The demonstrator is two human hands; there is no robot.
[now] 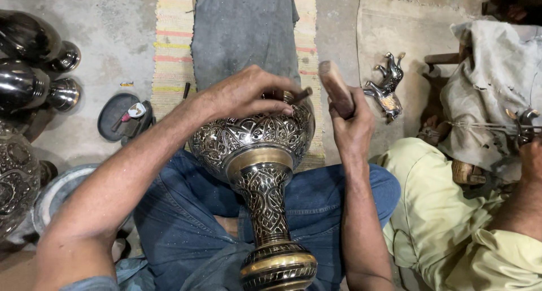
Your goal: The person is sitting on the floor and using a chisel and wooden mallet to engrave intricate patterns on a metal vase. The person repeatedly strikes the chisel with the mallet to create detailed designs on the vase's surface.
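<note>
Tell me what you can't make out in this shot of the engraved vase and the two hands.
Head view only:
- Tip of the thin tool under the left hand: hidden by the fingers and the vase shoulder.
- Vase mouth: covered by the left hand.
- Vase foot: cut off by the bottom edge.
- Lower end of the wooden mallet: wrapped by the right hand.
- Dark tray contents: too small.
- Neighbour's work at right: cut off by the edge.
</note>
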